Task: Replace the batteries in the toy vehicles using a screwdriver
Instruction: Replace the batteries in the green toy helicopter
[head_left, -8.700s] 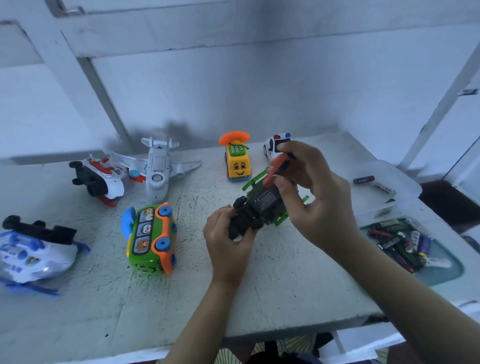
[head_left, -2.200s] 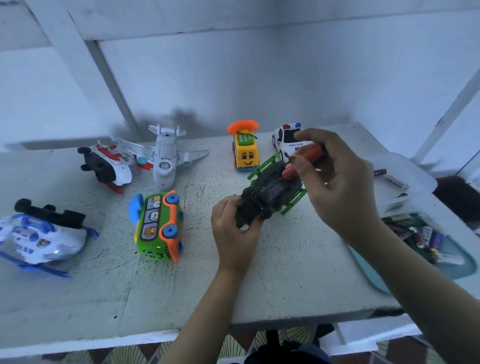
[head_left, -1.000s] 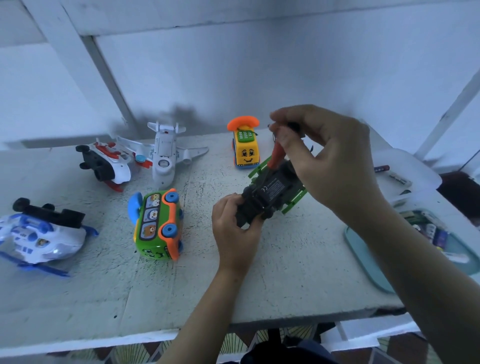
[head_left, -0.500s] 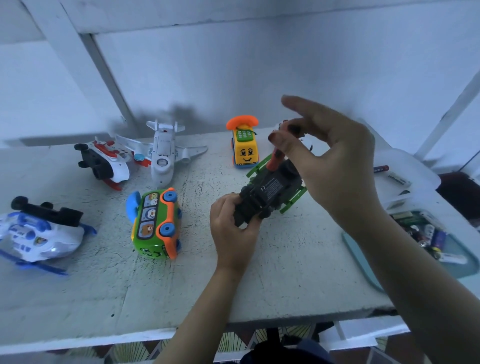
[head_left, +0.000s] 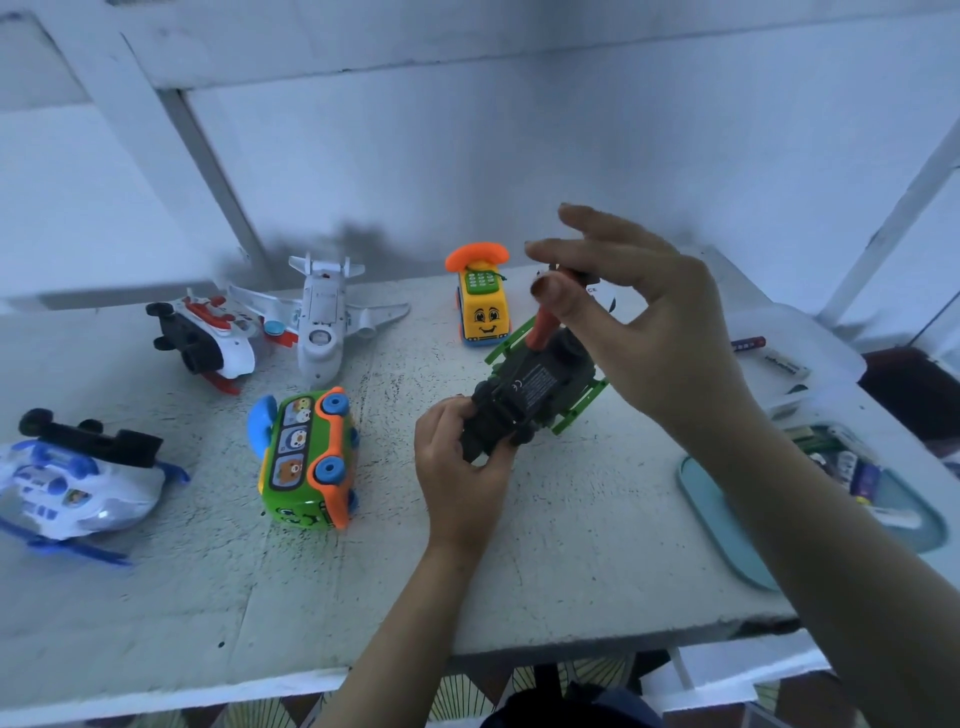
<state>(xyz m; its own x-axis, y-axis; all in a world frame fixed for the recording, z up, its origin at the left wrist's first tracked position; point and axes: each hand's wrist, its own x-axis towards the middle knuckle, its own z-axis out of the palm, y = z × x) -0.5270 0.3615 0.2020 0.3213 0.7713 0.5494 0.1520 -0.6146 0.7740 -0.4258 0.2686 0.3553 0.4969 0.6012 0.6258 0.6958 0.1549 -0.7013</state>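
We see a dark grey plastic toy vehicle (head_left: 535, 395) with green side rails, turned belly-up and tilted. An orange-handled screwdriver (head_left: 543, 327) stands nearly upright on its underside. Loose batteries (head_left: 844, 462) lie heaped well to its right.

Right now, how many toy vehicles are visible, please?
7: blue helicopter left; red-white craft, white plane, yellow car at back; green bus centre; dark car held; police car behind right hand.

Orange screwdriver (head_left: 542, 328), seemingly dark-grey car (head_left: 531, 396), green trim, yellow phone car (head_left: 484, 313)
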